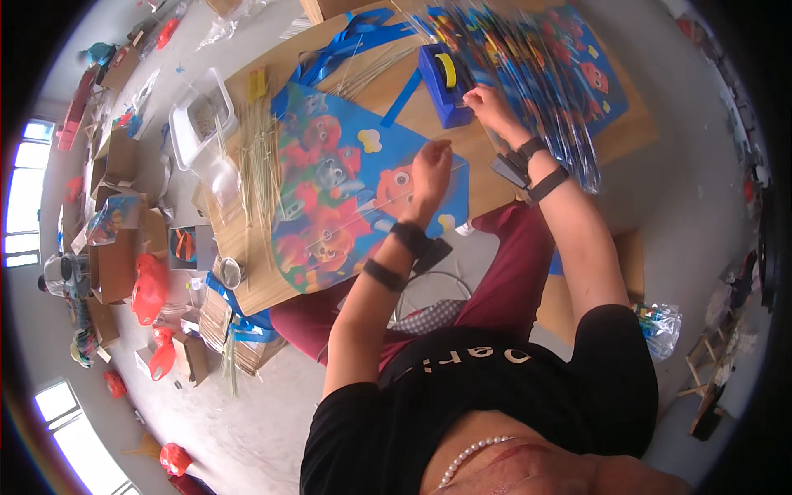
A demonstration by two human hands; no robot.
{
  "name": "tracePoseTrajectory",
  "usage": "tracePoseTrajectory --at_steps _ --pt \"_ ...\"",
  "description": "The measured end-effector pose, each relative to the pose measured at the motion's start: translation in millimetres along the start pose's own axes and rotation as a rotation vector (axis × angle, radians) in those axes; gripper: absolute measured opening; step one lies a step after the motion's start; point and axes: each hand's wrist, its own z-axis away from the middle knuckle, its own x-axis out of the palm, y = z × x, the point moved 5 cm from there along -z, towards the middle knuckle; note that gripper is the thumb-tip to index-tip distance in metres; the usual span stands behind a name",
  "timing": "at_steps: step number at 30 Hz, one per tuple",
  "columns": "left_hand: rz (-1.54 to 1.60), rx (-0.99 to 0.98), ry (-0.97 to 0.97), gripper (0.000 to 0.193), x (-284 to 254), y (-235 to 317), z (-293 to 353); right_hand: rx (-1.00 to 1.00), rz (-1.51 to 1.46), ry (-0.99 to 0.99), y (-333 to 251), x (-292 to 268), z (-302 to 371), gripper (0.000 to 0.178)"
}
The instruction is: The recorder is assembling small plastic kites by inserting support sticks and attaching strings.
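A blue kite sheet [330, 181] printed with colourful cartoon fish lies at the table's near edge, partly over my lap. Thin pale sticks cross its surface. My left hand [431, 175] is over its right part, fingers curled; what they hold, if anything, is hidden. Beyond it stands a blue tape dispenser [445, 91] with a yellow roll [446, 69]. At the dispenser's near right end, my right hand [491, 109] is closed in a pinch; I cannot make out anything between the fingertips.
Packed kites in clear plastic [536, 74] cover the table's right side. Thin sticks [261, 165] lie left of the sheet, near a clear plastic tub [202, 115]. Blue ribbon [346, 41] is heaped at the back. Cardboard boxes [113, 264] and red bags [149, 289] crowd the left floor.
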Motion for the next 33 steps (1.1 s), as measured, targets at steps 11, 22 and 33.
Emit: tracePoseTrajectory --at_steps 11,22,33 --pt "0.302 -0.028 -0.150 0.012 46.7 -31.9 -83.8 0.386 -0.594 -0.280 16.6 9.9 -11.8 0.027" --pt "0.737 -0.577 -0.016 0.013 59.1 -45.7 -93.2 0.418 -0.857 -0.048 -8.7 -12.6 25.4 0.028" --pt "0.698 -0.535 0.089 0.018 42.0 -39.2 -92.8 0.758 -0.825 -0.308 -97.8 -102.5 368.4 0.026"
